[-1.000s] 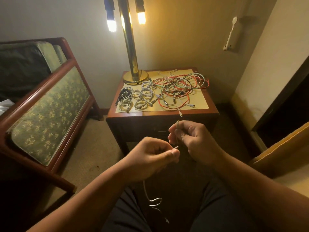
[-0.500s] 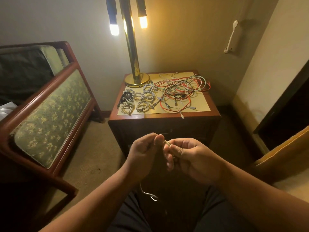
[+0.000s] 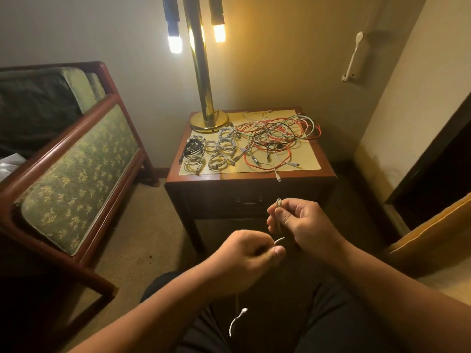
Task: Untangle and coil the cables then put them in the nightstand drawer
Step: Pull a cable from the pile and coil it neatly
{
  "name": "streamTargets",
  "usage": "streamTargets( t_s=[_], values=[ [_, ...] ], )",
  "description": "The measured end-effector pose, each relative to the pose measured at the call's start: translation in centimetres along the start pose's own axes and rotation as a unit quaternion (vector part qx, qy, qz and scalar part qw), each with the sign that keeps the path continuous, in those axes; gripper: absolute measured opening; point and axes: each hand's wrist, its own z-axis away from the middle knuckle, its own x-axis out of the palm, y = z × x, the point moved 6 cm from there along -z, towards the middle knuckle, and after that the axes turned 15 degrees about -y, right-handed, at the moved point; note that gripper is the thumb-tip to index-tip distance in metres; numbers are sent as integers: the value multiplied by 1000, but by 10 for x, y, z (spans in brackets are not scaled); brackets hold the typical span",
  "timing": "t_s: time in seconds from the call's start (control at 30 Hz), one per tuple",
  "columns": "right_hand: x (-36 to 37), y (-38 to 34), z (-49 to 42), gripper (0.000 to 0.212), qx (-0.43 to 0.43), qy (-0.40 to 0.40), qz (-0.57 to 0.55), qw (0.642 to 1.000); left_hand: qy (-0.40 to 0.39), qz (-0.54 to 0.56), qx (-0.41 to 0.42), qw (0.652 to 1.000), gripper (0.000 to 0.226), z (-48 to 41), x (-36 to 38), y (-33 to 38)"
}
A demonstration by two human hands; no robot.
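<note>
Near the nightstand [image 3: 219, 175] front, the right hand [image 3: 303, 225] pinches a small loop of white cable [image 3: 278, 203] between thumb and curled fingers, while the left hand [image 3: 244, 258], just below it, grips the same cable in a closed fist, its tail dangling over the lap. Far on top, coiled cables [image 3: 216, 151] lie left, the tangled pile [image 3: 277, 138] right; the drawer [image 3: 248, 200] sits closed.

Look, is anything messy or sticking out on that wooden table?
The tangled heap of red, white and black cables sprawls over the right half of the wooden nightstand, and one white plug end pokes over its front edge. The small coiled bundles lie neat.
</note>
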Motion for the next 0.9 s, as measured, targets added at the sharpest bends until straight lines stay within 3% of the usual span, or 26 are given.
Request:
streamTargets(
  t_s=[0.07,0.17,0.3,0.47,0.53,0.6,0.7,0.8,0.9],
  values=[
    [8,6,-2,19,23,-69,22,997,17,60,35,997,31,5,-17,11],
    [26,9,-2,25,55,-154,-102,981,76,108,70,989,26,12,-45,16],
    [43,-6,2,30,46,-216,-209,953,169,136,55,975,25,17,-69,-1],
    [60,-23,9,22,16,-264,-292,919,144,183,30,972,28,5,-48,-22],
    [59,-24,9,22,10,-224,-342,912,117,229,7,966,29,-3,-33,-30],
    [53,-21,8,22,15,-136,-402,905,89,252,-27,963,34,-8,-18,-35],
    [33,-8,3,21,10,9,-421,907,47,190,-82,977,41,-12,-1,-42],
    [13,4,-1,19,12,99,-340,935,-8,136,-97,986,38,-12,10,-36],
    [-3,9,0,18,31,116,-142,983,-27,139,-79,987,37,-7,3,-16]
  ],
)
